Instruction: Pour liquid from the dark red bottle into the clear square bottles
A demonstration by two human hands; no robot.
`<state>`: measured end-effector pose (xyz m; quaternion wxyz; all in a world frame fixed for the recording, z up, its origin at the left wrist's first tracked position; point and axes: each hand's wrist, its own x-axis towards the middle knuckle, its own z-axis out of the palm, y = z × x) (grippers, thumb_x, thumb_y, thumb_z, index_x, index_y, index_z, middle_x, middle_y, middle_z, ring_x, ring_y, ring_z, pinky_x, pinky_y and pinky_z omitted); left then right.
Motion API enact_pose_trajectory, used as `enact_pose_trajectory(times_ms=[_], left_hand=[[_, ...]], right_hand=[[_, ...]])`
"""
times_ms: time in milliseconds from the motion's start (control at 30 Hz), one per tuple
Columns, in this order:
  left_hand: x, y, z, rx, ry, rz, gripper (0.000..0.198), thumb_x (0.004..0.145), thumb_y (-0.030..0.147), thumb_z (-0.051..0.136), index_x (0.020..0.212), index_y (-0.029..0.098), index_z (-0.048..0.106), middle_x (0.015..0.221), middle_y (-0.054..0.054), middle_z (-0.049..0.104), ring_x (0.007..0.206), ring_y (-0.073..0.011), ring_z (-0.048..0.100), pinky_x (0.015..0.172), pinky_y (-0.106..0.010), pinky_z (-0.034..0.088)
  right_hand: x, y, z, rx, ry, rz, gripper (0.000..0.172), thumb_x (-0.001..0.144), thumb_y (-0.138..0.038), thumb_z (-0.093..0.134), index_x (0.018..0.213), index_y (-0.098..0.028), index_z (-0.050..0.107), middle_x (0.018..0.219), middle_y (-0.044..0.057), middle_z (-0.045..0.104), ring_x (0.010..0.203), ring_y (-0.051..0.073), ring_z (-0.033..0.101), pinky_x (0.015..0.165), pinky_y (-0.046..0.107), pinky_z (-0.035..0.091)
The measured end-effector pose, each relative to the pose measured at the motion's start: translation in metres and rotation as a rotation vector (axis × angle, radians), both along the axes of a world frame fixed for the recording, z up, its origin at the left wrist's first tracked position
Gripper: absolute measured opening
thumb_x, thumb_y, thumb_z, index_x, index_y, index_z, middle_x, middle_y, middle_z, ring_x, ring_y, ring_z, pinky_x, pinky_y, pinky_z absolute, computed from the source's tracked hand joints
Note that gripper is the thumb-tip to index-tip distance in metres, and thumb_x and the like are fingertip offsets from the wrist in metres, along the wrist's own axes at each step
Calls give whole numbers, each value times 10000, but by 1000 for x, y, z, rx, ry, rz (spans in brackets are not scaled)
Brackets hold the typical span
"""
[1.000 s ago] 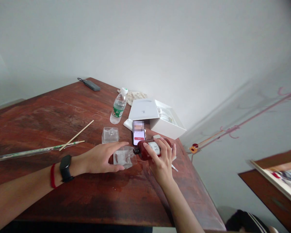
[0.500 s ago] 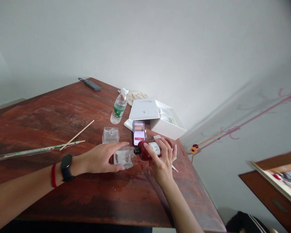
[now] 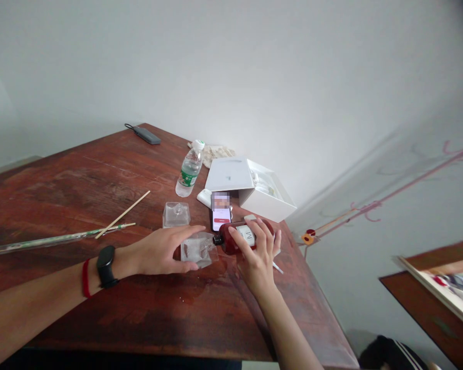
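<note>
Brown bottle [image 3: 247, 235] first: it's tipped on its side over the desk [image 3: 73, 180], and our right hand [image 3: 257, 258] is wrapped round it, so that grip is clamped on tight. Its black neck sits right at the neck of a clear square container [image 3: 195, 252], can't tell if they touch. Our left hand [image 3: 158, 250] has that one between thumb and fingers. Progress-wise we'd say partway: tipping's done, setting the bottle upright isn't, and whether any liquid is crossing over we can't tell. Just beyond the left hand there's a second clear container [image 3: 173, 217]. Further out: a lit phone [image 3: 221, 216], an open white box [image 3: 265, 206] and a capped water bottle [image 3: 188, 177], standing upright
</note>
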<state>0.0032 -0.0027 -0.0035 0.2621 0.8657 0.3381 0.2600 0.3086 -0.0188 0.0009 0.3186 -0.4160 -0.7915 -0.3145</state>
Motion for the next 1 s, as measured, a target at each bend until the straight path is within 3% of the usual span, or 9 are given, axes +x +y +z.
enact_pose_trajectory(times_ms=[467,1000], left_hand=[[-1,0,-1,11,-9,0,865,986,668,722,1664,213,436,1604,-169,631,1421,-396,652,1205,-488,502],[-1,3,-4,2,-7,-9,878,978,659,733,1653,175,447,1618,-186,614,1441,-397,636,1211,-506,499]], right_hand=[[2,0,0,-7,-18,2,665,898,-72,666,1471,-407,639,1528,102,571,1502,387,476,1299,750,153],[5,1,-3,-97,-7,-1,733,867,-51,713,1498,-411,611,1537,97,574,1480,394,520,1316,735,146]])
